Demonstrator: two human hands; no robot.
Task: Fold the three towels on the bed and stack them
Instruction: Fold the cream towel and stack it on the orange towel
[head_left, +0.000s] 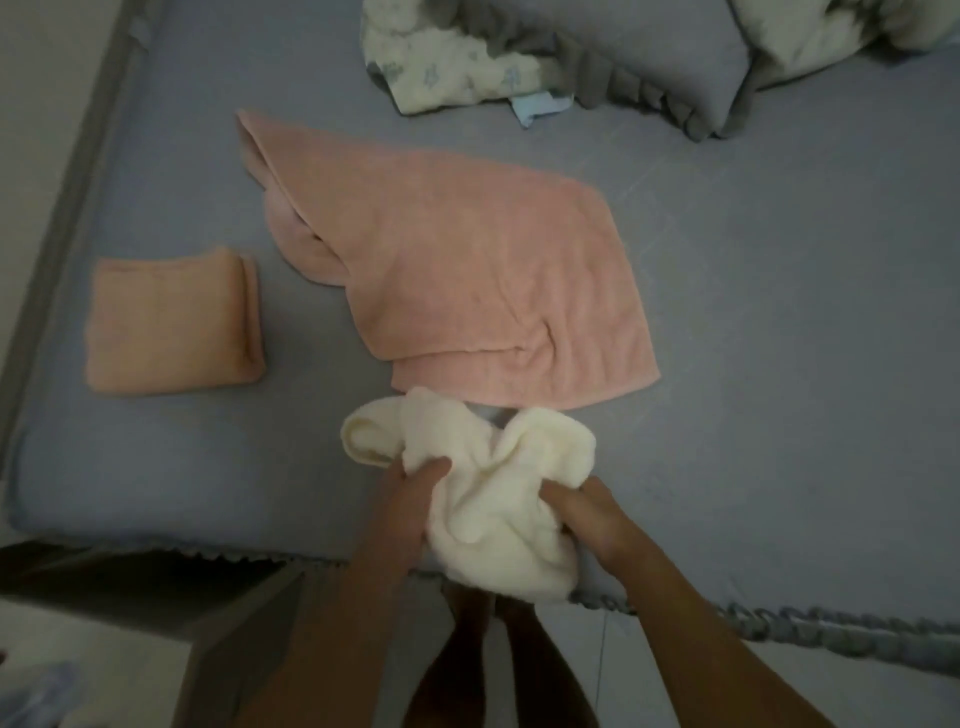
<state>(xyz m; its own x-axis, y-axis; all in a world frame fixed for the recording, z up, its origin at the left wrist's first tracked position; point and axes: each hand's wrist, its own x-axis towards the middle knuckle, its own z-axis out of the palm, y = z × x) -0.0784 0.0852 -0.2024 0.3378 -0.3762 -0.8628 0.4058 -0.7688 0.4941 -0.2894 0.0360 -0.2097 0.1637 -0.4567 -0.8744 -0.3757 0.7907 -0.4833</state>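
Your left hand (410, 499) is closed on the left side of the cream towel (488, 493), thumb on top of the fabric and fingers tucked under it. Your right hand (587, 512) grips the towel's right side, its fingertips buried in the cloth. Between the 2 hands the cream towel is bunched and crumpled, not spread; its lower part hangs over the near edge of the bed (779, 364), and a rolled lobe pokes out to the left above your left thumb.

Just beyond the cream towel, touching or nearly touching it, lies the large pink towel (467, 275). It is loosely laid on the grey sheet, folded over once so that a lower layer shows as a strip along its near edge, and its far-left corner is doubled under with a rumpled fold. It sits skewed to the bed's edge.

Well to the left, apart from both, the folded peach towel (174, 325) rests flat as a neat square, its thick folded edge facing right. So 1 towel is folded, and nothing is stacked on it.

At the far side of the bed sit a grey pillow (649, 52) with a ruffled border and a patterned quilt (452, 73) bunched beside it. Your bare legs (488, 670) show below the mattress edge, on a pale floor.
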